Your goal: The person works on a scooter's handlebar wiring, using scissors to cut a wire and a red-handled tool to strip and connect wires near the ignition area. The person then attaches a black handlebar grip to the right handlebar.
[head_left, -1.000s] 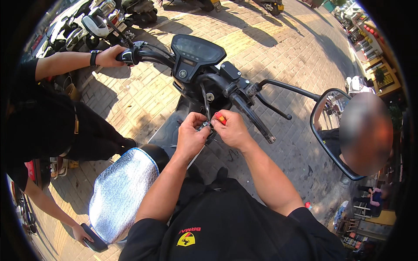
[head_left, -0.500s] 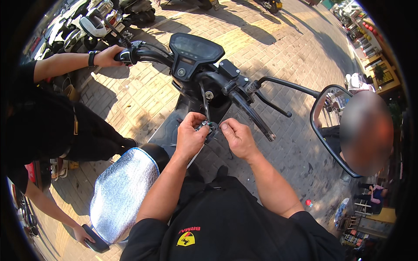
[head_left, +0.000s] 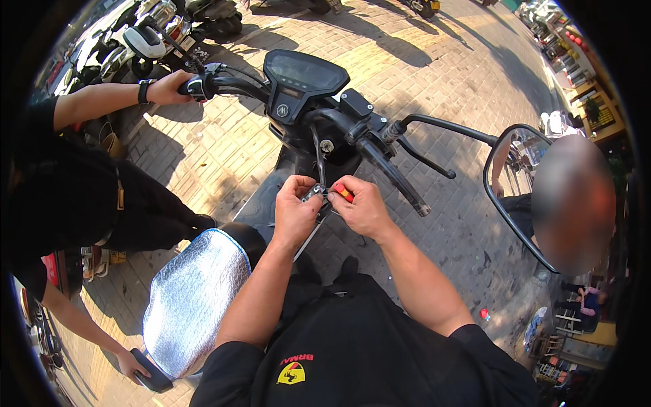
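My left hand (head_left: 296, 211) is closed around a small dark handlebar switch housing (head_left: 313, 192), whose open side shows small parts and wires. A black cable (head_left: 319, 152) runs from it up to the scooter's handlebar. My right hand (head_left: 365, 209) pinches a small red-and-yellow tool (head_left: 345, 193) between thumb and fingers, right up against the housing. The tool's tip is too small to make out. Just beyond my right hand, the right handlebar end (head_left: 393, 178) has no rubber grip on it.
The scooter's display (head_left: 305, 73) and right mirror (head_left: 508, 197) stand ahead. A co-worker's hand (head_left: 171, 88) holds the left grip; their other hand (head_left: 132, 365) rests on a black rear handle (head_left: 152, 373). A silver-covered seat (head_left: 193, 305) is at my left. Parked scooters (head_left: 152, 41) stand far left.
My right hand has moved left to the housing and turned, so that the red-and-yellow tool now shows in its fingers. My left hand and the co-worker have barely moved.
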A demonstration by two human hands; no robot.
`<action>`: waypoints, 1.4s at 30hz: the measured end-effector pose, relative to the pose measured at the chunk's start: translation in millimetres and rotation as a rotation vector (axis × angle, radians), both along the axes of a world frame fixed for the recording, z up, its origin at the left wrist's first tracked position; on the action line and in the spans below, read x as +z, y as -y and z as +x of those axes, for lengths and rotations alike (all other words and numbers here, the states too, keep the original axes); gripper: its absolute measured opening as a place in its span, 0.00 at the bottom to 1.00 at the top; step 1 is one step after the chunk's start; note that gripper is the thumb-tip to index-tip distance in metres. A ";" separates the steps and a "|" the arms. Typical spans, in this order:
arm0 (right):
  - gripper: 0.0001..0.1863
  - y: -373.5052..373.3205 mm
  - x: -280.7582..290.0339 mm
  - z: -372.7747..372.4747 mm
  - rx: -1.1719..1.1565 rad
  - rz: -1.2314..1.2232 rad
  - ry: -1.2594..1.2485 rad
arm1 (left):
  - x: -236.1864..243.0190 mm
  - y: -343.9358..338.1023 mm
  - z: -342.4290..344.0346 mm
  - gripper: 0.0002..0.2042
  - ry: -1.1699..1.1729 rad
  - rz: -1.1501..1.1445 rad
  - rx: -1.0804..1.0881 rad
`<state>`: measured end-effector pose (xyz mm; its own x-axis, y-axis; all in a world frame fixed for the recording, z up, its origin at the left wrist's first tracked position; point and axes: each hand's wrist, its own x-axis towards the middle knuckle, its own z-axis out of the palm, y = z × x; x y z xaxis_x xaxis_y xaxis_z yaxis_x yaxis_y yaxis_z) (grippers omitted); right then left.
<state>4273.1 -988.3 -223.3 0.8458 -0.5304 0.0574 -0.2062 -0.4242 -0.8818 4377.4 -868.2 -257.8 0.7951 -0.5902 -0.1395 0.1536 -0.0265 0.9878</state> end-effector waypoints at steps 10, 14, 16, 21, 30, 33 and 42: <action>0.18 1.2 5.4 -14.6 0.051 -0.109 -0.080 | 3.0 -5.2 0.8 0.11 0.022 0.009 0.025; 0.18 -5.6 5.5 -13.4 0.027 -0.053 -0.020 | 0.5 -2.8 -0.1 0.10 0.163 0.083 0.065; 0.18 -6.2 5.0 -11.7 0.033 -0.042 -0.036 | -0.2 -1.1 -1.2 0.10 0.214 0.111 0.084; 0.19 -6.1 0.1 -7.7 0.019 -0.256 -0.201 | 4.7 0.6 -6.2 0.10 0.271 0.177 0.095; 0.18 -5.9 -5.3 0.7 0.022 -0.334 -0.211 | 17.8 2.4 -9.0 0.13 0.382 0.228 0.062; 0.19 -5.3 -4.2 2.8 0.039 -0.330 -0.244 | 17.9 3.1 -9.7 0.14 0.389 0.223 0.067; 0.20 -5.1 -1.8 5.4 0.061 -0.310 -0.319 | 12.9 3.6 -10.4 0.16 0.386 0.237 0.068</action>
<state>4278.5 -983.2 -225.1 0.8761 -0.4779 -0.0634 -0.4138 -0.6780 -0.6075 4367.0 -871.8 -244.9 0.8513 -0.5223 0.0498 -0.2156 -0.2617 0.9408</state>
